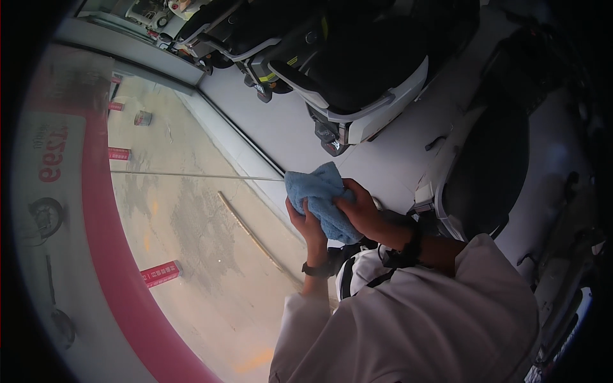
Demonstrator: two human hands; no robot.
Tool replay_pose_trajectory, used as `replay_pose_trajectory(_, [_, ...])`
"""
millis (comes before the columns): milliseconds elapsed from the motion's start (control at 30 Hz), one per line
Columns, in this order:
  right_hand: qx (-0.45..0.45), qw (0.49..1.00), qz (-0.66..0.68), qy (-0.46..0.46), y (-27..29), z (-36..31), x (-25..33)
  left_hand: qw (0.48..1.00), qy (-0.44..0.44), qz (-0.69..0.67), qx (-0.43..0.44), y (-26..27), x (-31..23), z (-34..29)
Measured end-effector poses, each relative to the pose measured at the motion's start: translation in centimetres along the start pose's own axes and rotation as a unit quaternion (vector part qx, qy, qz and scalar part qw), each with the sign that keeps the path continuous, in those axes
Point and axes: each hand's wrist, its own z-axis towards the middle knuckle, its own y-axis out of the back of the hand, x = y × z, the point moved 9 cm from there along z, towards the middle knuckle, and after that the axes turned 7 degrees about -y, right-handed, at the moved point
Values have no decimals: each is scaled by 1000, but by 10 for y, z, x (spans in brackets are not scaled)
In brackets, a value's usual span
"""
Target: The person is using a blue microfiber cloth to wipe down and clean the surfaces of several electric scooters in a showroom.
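Nearest, both hands clutched a blue cloth [321,195]: the left hand [308,225] gripped it from below, the right hand [359,210] clamped its side. Beyond them lay a white floor [281,127], then parked scooters [357,70] past a glass pane [191,210].

Your support here is the white showroom floor [396,159], glossy, running from the glass front toward the right edge. Two scooters stand directly on it: a white-and-black one [357,83] at top centre and a dark one [485,172] at right, close to you. A pale sill [230,137] borders the floor along the glass. Beyond the glass: concrete pavement [198,242], with a small can [143,118] standing on it.
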Motion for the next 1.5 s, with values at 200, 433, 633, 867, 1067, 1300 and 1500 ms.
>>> replay_pose_trajectory(200, [-60,998,11,-12,42,72,35,991,-43,10,126,-71,-14,61])
replay_pose_trajectory(433, [-264,958,104,-46,178,132,31,968,-57,44,241,-198,24,88])
replay_pose_trajectory(633, [-368,930,-20,-14,277,172,29,937,-33,27,348,-274,46,120])
replay_pose_trajectory(867, [-350,913,-210,20,322,208,66,883,-38,3,468,-327,33,144])
replay_pose_trajectory(1067, [11,879,-477,13,286,267,136,877,-51,0,478,-345,-15,169])
replay_pose_trajectory(1300, [278,865,-417,25,280,344,123,922,-111,110,354,-370,-18,198])
replay_pose_trajectory(1500, [312,913,-260,32,229,391,117,885,-133,229,383,-393,-33,182])
